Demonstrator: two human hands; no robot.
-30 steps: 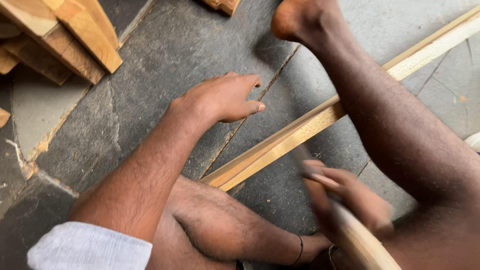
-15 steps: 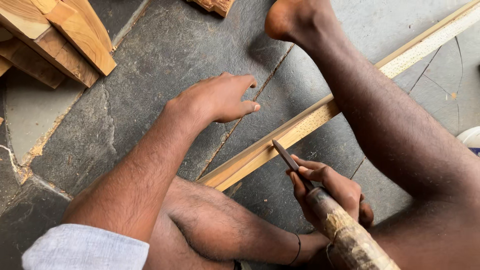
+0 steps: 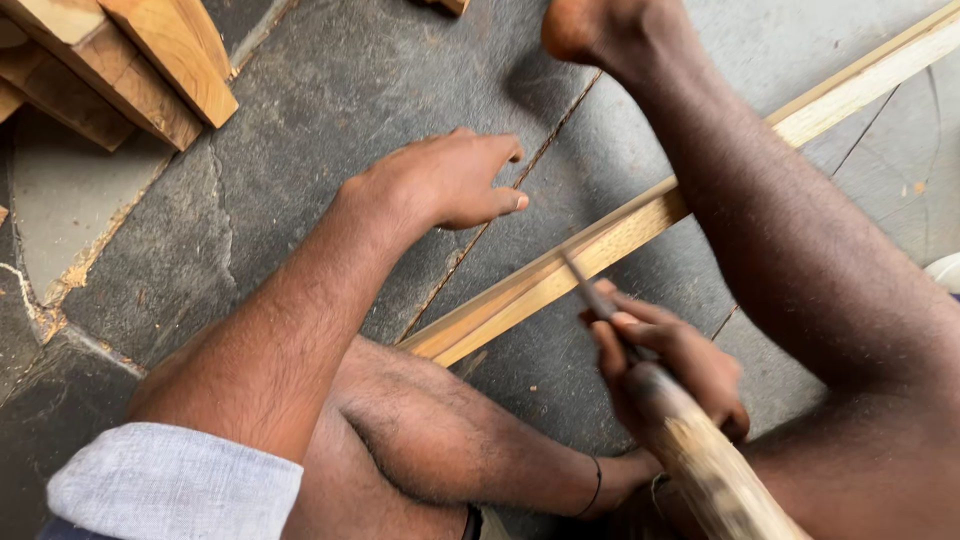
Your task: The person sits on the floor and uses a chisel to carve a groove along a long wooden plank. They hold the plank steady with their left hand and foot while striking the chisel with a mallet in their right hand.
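A long pale wooden strip lies diagonally on the dark stone floor, passing under my raised right leg. My right hand grips a chisel with a worn wooden handle; its metal blade tip rests on the strip's edge. My left hand rests flat on the floor just left of the strip, fingers together, holding nothing. My folded left leg lies below the strip.
Several wooden blocks are stacked at the top left. The stone floor has cracks and joints, with a paler patch at the left. A white object's edge shows at the far right.
My right hand has brought the chisel forward and up from a blurred position, so its blade now touches the strip. My left hand has stayed in place on the floor.
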